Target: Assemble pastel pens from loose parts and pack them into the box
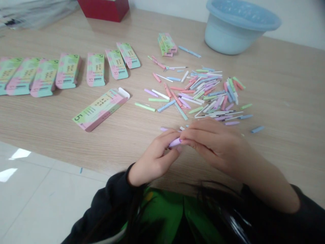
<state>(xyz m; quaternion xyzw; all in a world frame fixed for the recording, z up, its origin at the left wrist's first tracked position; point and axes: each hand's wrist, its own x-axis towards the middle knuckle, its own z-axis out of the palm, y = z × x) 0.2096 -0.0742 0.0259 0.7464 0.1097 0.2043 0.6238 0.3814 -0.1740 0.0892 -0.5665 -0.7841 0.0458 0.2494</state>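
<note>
My left hand (154,161) is closed around a light purple pen barrel (174,142), low over the front of the table. The fingertips of my right hand (218,144) pinch together at the barrel's right end; what else they may hold is hidden. Just beyond my hands lies a loose heap of pen parts (208,86): caps and barrels in pink, green, blue, purple and white, with thin white refills among them. Another purple piece (164,128) rests on the table right behind my left fingers.
To the left lies a pink and green box (101,110) with its end flap open. Several similar boxes (68,71) form a row behind it, and a small stack (167,44) stands farther back. A blue basin (228,37) and a red box (105,10) sit along the wall.
</note>
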